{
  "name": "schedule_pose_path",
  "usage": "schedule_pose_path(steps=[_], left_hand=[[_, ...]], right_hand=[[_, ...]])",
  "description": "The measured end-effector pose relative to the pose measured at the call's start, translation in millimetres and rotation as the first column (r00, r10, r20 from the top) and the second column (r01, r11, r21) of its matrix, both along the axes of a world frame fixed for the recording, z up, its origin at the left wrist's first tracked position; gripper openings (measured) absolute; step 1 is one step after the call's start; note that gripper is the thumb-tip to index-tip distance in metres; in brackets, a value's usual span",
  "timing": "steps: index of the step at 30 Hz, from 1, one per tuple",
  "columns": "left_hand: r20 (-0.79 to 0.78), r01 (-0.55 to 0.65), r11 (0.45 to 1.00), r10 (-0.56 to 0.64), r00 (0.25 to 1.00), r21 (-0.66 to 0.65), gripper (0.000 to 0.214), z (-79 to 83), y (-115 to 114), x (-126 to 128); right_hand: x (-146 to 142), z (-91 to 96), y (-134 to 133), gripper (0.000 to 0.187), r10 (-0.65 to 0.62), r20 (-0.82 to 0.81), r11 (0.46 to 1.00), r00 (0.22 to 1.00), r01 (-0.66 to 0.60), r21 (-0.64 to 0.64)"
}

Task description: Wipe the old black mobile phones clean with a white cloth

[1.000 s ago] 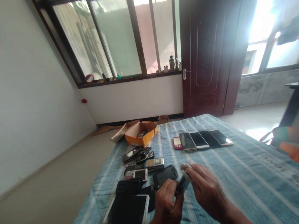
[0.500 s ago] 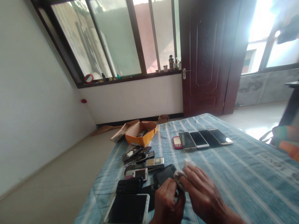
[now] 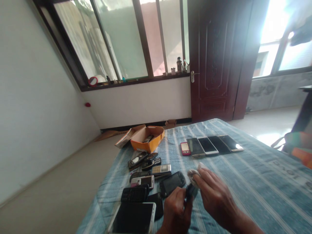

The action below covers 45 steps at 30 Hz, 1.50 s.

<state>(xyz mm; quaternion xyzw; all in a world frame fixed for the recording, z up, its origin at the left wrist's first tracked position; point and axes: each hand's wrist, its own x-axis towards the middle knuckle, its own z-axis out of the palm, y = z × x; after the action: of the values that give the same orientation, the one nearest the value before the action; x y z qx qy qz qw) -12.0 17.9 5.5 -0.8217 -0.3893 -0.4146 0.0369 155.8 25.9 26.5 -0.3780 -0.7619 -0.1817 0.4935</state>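
Two hands meet low in front of you: your left hand (image 3: pixel 176 211) grips a small dark phone (image 3: pixel 191 191), and your right hand (image 3: pixel 214 198) is closed on a white cloth (image 3: pixel 194 174), pressing it onto the phone's top end. It looks like wiping, which needs a firm hold. Old phones (image 3: pixel 146 178) crowd just left of your hands, with a big phone (image 3: pixel 134 218) closest. A row of flat phones (image 3: pixel 211 145) lies further ahead.

At lower centre, my left hand (image 3: pixel 176 211) and right hand (image 3: pixel 215 198) cover most of the small dark phone (image 3: pixel 190 190) and the pale cloth (image 3: pixel 194 173). The bottom edge cuts off the white-framed smartphone (image 3: pixel 133 219). The window-sill items (image 3: pixel 179 66) are too small for me to identify.
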Motion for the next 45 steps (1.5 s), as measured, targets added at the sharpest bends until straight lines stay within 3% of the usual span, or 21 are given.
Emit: schedule_pose_path(steps=[5,11,18,24,31,40,45], left_hand=[[0.003,0.000,1.000,0.000,1.000,0.003,0.016,-1.6,-0.4,-0.7],[0.053,0.032,0.999,-0.033,0.998,0.032,0.009,-4.7,1.1,0.8],[0.010,-0.009,1.000,0.009,1.000,0.003,0.017,5.0,-1.4,0.0],[0.086,0.047,0.999,-0.046,0.995,-0.007,0.011,1.1,-0.4,0.6],[0.015,-0.018,0.999,0.018,1.000,-0.036,0.017,-2.0,1.3,-0.2],[-0.095,-0.074,0.990,0.063,0.993,-0.117,0.011,-20.8,4.7,-2.6],[-0.093,-0.057,0.994,0.049,0.995,-0.094,0.013,-18.6,3.8,-0.9]], right_hand=[[-3.1,7.2,-4.7,0.026,-0.008,-0.007,0.999,1.000,0.008,0.052],[-15.6,12.5,-14.4,0.026,0.111,0.045,0.984,0.993,-0.116,0.138],[-3.0,0.6,-1.3,0.031,-0.029,-0.006,0.998,1.000,0.029,0.047],[-16.5,3.4,-11.5,0.029,0.090,0.050,0.986,0.995,-0.096,0.137],[-10.3,1.7,-5.8,0.029,0.011,0.018,0.995,1.000,-0.013,0.094],[3.3,-5.8,6.5,0.034,-0.023,-0.030,1.000,0.999,0.023,-0.004],[8.3,-3.4,10.1,0.033,-0.036,-0.082,0.999,0.996,0.033,-0.038]])
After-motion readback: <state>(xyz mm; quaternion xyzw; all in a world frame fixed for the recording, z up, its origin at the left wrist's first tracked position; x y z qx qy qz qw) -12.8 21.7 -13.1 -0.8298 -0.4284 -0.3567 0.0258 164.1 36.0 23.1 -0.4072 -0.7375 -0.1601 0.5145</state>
